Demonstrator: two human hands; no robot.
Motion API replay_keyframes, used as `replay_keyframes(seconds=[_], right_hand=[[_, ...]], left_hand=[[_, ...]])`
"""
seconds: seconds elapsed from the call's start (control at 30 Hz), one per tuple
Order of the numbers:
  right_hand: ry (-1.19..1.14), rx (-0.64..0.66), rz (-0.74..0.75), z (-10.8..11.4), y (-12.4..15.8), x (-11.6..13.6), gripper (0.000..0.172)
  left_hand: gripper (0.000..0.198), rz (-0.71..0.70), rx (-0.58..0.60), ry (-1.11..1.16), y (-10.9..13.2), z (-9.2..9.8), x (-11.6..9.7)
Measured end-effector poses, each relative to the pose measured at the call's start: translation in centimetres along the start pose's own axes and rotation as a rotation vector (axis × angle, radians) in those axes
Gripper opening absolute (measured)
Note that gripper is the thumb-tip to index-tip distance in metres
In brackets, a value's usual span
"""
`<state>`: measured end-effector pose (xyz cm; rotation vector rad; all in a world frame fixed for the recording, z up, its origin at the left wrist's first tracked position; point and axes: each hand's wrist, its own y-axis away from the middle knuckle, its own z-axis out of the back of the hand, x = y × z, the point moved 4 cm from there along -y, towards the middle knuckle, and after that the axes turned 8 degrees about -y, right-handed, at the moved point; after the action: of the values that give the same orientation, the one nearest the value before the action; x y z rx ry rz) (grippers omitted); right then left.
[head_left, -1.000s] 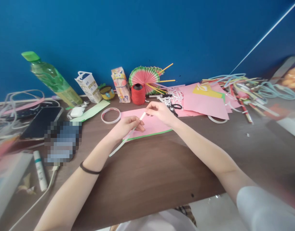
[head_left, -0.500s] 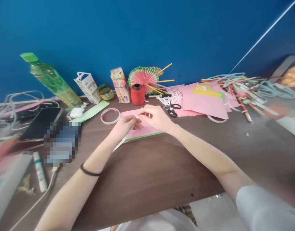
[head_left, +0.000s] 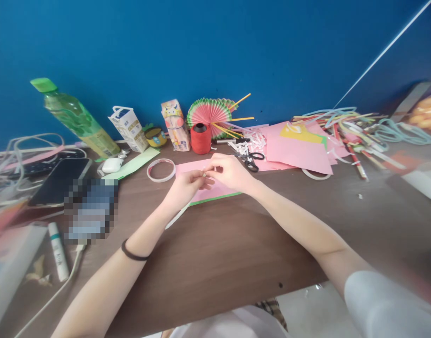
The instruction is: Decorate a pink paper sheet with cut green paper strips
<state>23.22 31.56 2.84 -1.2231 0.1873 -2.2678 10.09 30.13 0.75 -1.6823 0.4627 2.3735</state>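
Over a pink sheet with a green edge [head_left: 219, 190], my two hands meet at the fingertips. A thin white strip [head_left: 177, 217] hangs from my left hand [head_left: 187, 185], whose thumb and finger pinch it. My right hand [head_left: 227, 172] is closed at the same spot, its fingertips at the end of the strip; what exactly it grips is too small to tell. Left of the sheet lies a roll of tape [head_left: 161, 170]. Black-handled scissors [head_left: 252, 160] rest just beyond my right hand.
Along the blue wall stand a green bottle [head_left: 78, 119], a milk carton [head_left: 129, 129], a red thread spool [head_left: 201, 139] and a folded paper fan [head_left: 210, 112]. Pink papers [head_left: 300, 152] and tangled straws lie right. Phones, a marker [head_left: 58, 252] and cables are left.
My left hand has moved slightly right and turned a little, and the white strip's hanging end has shifted with it. My right hand has barely moved.
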Motion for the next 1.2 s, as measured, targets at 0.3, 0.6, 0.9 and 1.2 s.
replay_keyframes(seconds=[0.3, 0.6, 0.9, 1.2], right_hand=[[0.312, 0.027, 0.16, -0.8, 0.3, 0.4, 0.018], [0.114, 0.028, 0.131, 0.1, 0.1, 0.5, 0.014], [0.113, 0.076, 0.096, 0.1, 0.0, 0.2, 0.012], [0.145, 0.095, 0.13, 0.2, 0.0, 0.2, 0.017]], left_hand=[[0.021, -0.043, -0.007, -0.024, -0.4, 0.0, 0.4], [0.017, -0.006, 0.006, 0.015, -0.1, 0.1, -0.1], [0.019, 0.016, 0.024, 0.051, -0.3, -0.1, 0.4], [0.018, 0.041, 0.036, 0.079, -0.1, -0.1, 0.2]])
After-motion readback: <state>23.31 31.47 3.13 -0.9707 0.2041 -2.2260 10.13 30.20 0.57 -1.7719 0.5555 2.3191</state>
